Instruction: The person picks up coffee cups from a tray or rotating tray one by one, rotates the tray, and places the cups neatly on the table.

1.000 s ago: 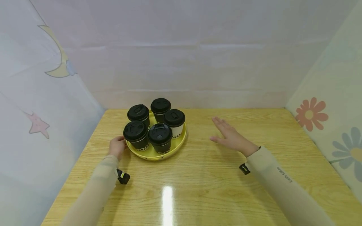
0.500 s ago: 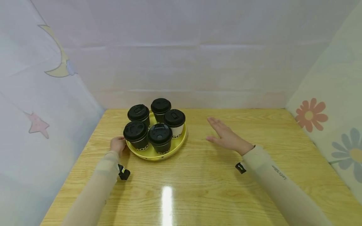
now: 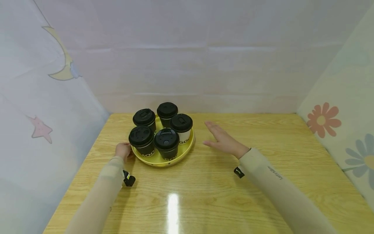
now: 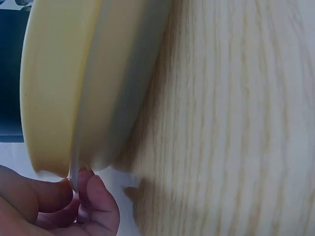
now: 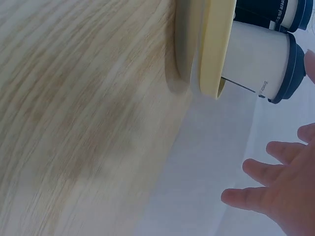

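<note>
Several lidded paper coffee cups (image 3: 167,152) stand upright in a round yellow tray (image 3: 160,164) on the left half of the table. All lids are black; most cups are dark, and one white cup (image 3: 184,136) stands at the tray's right side. My left hand (image 3: 123,150) is at the tray's left edge. In the left wrist view its thumb and fingers pinch the thin lip of the tray (image 4: 54,98). To the right of the tray, my right hand (image 3: 223,141) is held over the table, fingers straight and spread, holding nothing.
The wooden table (image 3: 222,195) carries a bright light reflection near its front. Behind it rises a pale fabric wall (image 3: 204,71), with a left wall (image 3: 29,162) and a flower-printed right wall (image 3: 344,81) at the sides.
My right hand has moved left, closer to the tray, with its fingers still straight. The left hand stays at the tray's edge, and the cups and tray keep their places.
</note>
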The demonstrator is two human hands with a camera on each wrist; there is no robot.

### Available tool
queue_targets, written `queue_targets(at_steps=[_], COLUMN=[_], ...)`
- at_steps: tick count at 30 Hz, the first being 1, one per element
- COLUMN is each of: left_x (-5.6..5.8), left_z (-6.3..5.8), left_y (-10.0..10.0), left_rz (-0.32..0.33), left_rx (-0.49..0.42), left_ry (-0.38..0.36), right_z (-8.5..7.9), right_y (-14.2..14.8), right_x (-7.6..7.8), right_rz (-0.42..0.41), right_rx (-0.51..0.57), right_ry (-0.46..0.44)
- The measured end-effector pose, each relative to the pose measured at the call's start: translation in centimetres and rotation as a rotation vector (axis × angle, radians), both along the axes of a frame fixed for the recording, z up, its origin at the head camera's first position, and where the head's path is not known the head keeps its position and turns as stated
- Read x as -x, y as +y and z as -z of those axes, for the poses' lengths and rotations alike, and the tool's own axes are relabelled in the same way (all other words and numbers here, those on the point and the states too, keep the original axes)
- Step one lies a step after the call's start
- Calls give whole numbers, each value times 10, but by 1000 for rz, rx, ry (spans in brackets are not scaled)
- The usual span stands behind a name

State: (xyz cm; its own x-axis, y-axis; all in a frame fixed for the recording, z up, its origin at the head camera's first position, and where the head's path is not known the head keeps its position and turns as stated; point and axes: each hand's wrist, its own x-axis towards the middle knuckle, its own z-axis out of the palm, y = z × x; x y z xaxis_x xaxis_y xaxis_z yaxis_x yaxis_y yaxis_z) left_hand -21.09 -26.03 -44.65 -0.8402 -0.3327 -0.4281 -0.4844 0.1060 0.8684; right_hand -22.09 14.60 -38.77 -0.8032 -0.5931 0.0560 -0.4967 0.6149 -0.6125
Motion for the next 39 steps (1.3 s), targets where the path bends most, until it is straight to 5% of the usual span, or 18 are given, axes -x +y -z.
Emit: queue_targets(at_steps=[39], left_x=[0], left_z=[0], left_y=[2], left_rz=[-19], left_rx=[-48], left_ry=[5], right_z=[18], right_y=[-62], right_x=[37], right_rz=[91], right_rx=[306], right_ry=[-203])
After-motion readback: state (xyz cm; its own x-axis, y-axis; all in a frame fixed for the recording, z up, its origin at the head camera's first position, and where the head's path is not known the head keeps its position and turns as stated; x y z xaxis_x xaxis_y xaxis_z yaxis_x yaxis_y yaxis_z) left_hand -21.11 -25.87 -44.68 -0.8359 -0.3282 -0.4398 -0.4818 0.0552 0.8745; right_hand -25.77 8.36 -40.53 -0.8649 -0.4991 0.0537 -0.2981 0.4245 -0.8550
